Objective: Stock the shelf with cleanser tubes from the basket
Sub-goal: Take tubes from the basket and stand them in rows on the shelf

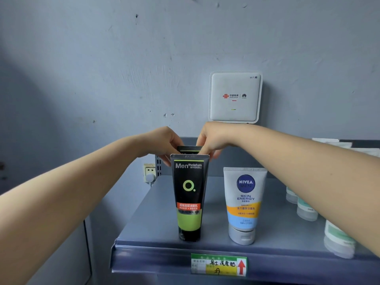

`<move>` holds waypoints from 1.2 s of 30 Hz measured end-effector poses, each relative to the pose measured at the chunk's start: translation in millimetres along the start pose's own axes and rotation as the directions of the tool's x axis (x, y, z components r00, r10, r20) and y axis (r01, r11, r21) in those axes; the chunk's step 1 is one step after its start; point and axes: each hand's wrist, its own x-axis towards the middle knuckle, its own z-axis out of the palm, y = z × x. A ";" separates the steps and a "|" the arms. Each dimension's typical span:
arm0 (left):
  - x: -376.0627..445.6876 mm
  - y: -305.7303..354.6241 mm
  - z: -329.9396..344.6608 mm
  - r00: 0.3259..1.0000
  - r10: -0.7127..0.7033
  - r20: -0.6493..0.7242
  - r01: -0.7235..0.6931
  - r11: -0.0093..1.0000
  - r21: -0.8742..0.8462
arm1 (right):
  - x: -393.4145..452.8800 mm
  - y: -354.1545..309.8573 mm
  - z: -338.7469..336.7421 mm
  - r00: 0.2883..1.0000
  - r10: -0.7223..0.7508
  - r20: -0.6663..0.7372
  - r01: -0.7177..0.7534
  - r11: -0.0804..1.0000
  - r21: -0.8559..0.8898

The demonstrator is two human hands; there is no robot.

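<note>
A black and green Mentholatum cleanser tube (189, 198) stands cap-down near the front of the grey shelf (156, 225). Right behind it stands a second black tube (188, 148), only its top edge visible. My left hand (164, 142) and my right hand (211, 138) both reach over the front tube, and their fingers pinch the top of the rear tube from either side. A white Nivea Men tube (244, 204) stands upright to the right of the front tube. The basket is out of sight.
Several pale green-and-white tubes (304, 208) stand at the shelf's right, partly hidden by my right forearm. A white wifi router (235, 96) hangs on the wall above. A wall socket (149, 171) sits left of the shelf. A green price label (219, 264) marks the shelf's front rail.
</note>
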 end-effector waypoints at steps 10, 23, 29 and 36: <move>1.2 -3.7 -3.3 0.999 -0.047 0.012 0.046 0.998 0.052 | -2.1 -1.6 4.7 0.999 -0.033 -0.033 0.032 0.999 -0.036; -24.6 93.4 -24.1 0.859 0.277 -0.430 -0.158 0.943 0.291 | -67.7 10.8 -56.4 0.765 -0.266 -0.586 -0.021 0.900 -0.436; -18.3 162.0 28.9 0.809 0.451 -0.378 -0.137 0.770 0.624 | -129.3 55.2 -83.5 0.774 -0.256 -0.578 -0.173 0.794 -0.583; -12.5 248.9 108.5 0.746 0.615 -0.257 -0.233 0.602 0.764 | -231.0 129.7 -107.8 0.784 -0.188 -0.592 -0.305 0.714 -0.630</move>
